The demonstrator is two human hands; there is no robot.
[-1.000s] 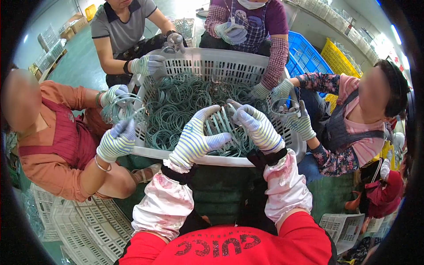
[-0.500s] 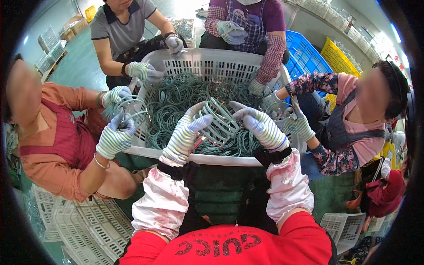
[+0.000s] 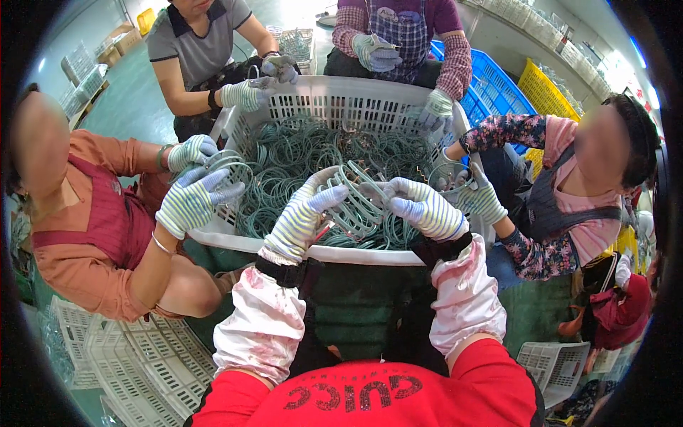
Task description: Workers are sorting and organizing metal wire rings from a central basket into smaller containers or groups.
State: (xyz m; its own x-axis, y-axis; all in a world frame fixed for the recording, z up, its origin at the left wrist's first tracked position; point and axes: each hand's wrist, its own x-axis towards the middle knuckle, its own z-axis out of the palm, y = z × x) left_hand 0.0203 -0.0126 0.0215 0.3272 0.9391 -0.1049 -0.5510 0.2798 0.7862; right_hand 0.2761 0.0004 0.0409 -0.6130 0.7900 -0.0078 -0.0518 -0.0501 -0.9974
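A small bunch of pale green-grey rings (image 3: 358,217) is gripped by my left hand (image 3: 302,217), its fingers closed around the bunch's left side. My right hand (image 3: 425,208) pinches at the right side of the same rings, thumb and fingertips together; what exactly lies between the fingertips is partly hidden. Both hands wear striped white gloves with grey fingertips. Below them, a big white slotted plastic crate (image 3: 313,87) holds a tangled heap of similar green rings (image 3: 274,174).
Co-workers sit around the crate; gloved hands at the left hold rings (image 3: 231,162), and hands at the right hold a ring (image 3: 447,174). Blue crates (image 3: 498,84) and a yellow crate (image 3: 544,89) stand behind right. White crates (image 3: 142,356) lie at lower left.
My right hand has moved left onto the rings and its fingers have closed. The bunch has tilted slightly. Across the crate, a co-worker's hand has risen from the heap.
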